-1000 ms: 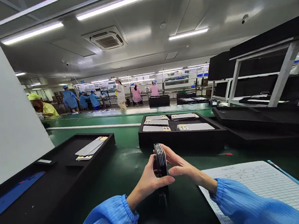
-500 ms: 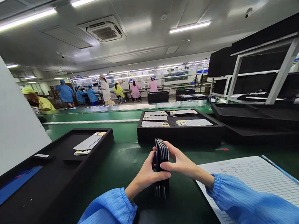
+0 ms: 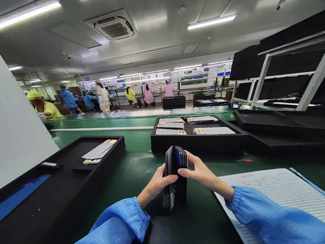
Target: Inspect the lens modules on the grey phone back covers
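Note:
Above the green tabletop I hold a stack of thin, dark, phone-shaped panels [image 3: 171, 161] on edge between my hands. My left hand [image 3: 156, 184] is closed on its left side, with the thumb across the near face. On the right side, my right hand [image 3: 200, 173] grips it, thumb in front and fingers behind. The stack is parted, with a left bundle tilted away from the right bundle. Whether they are phone covers or screens I cannot tell.
Ahead, a black tray [image 3: 198, 141] holds several white phone-shaped panels [image 3: 217, 131]. A second black tray [image 3: 76, 173] at left holds white panels and a blue strip [image 3: 18, 199]. An open ruled notebook [image 3: 283, 198] lies under my right forearm. Co-workers sit and stand farther back.
The stack has gone from one tight block to two parted bundles, the left one tilted. My left hand has shifted up slightly. In the background, a person in white has moved left.

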The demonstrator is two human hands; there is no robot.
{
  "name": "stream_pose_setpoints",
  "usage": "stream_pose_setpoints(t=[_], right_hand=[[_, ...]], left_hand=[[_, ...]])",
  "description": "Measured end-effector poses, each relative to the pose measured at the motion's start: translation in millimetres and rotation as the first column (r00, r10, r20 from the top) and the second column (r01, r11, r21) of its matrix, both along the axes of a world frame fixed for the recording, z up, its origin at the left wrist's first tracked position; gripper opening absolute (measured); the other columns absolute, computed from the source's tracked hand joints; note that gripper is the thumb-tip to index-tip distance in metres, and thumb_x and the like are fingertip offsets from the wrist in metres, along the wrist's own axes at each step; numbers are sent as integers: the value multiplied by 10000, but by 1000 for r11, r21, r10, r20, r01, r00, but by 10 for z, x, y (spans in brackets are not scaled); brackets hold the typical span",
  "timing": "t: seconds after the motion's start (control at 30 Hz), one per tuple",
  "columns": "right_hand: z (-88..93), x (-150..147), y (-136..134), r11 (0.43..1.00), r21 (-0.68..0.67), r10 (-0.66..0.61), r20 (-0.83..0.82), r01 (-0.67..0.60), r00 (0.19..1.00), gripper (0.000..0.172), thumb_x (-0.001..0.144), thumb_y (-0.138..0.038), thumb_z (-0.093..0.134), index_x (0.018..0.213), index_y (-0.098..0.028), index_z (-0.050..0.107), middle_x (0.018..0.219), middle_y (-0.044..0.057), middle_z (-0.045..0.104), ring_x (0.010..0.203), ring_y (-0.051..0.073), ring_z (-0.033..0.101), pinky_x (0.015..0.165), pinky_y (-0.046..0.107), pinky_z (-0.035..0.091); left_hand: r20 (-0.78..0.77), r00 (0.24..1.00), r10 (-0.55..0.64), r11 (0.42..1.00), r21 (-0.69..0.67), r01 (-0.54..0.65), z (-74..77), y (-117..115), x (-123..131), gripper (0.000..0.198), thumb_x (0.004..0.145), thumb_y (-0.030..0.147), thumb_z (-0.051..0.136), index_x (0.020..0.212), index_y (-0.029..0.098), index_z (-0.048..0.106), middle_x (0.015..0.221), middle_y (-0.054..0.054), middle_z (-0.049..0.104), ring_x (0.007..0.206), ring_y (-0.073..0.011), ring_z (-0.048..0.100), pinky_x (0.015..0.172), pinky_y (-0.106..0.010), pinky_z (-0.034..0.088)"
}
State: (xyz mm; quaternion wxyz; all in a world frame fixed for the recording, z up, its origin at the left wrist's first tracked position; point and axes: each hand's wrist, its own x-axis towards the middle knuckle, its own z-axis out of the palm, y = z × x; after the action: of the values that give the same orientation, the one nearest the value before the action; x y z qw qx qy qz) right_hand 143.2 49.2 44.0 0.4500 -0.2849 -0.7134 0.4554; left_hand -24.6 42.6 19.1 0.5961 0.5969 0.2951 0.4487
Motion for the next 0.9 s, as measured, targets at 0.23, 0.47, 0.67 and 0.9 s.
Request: stream_pose_setpoints(t=[0.23, 0.47, 0.67, 0.9], right_hand=[[-26, 8, 29, 998, -50, -46, -19, 45, 999, 422, 673, -339, 640, 1027, -157, 501, 990, 78, 624, 936, 234, 582, 833, 358, 444], [-82, 58, 102, 984, -96, -150, 1, 149, 989, 302, 693, -392, 609, 872, -164, 526, 920, 81, 643, 883, 245, 612, 789, 367, 473], [-42, 105, 157, 976, -71, -203, 35, 205, 978, 318, 694, -379, 604, 903, -152, 526, 957, 117, 636, 882, 266, 628, 786, 403, 486], [158, 71, -150, 944, 321, -18, 269, -72, 963, 752, 556, -181, 665, 1249, -167, 373, 1137, 101, 576, 1037, 269, 558, 902, 340, 429]], left_hand=[[95, 985, 144, 965, -232, -119, -247, 134, -105, 99, 635, 242, 554, 600, 164, 504, 550, 30, 477, 558, -112, 423, 570, -251, 332], [234, 970, 60, 909, -415, 44, -218, 172, -89, 174, 584, 255, 450, 652, 133, 554, 552, -29, 561, 559, -169, 502, 646, -320, 387], [338, 940, -44, 852, -479, 212, -154, 199, -73, 493, 545, 312, 405, 928, 45, 561, 773, -150, 661, 835, -313, 589, 801, -427, 381], [223, 974, -23, 830, -538, 143, -392, 419, -118, 415, 775, 456, 409, 887, 90, 568, 725, -69, 610, 649, -182, 575, 655, -360, 448]])
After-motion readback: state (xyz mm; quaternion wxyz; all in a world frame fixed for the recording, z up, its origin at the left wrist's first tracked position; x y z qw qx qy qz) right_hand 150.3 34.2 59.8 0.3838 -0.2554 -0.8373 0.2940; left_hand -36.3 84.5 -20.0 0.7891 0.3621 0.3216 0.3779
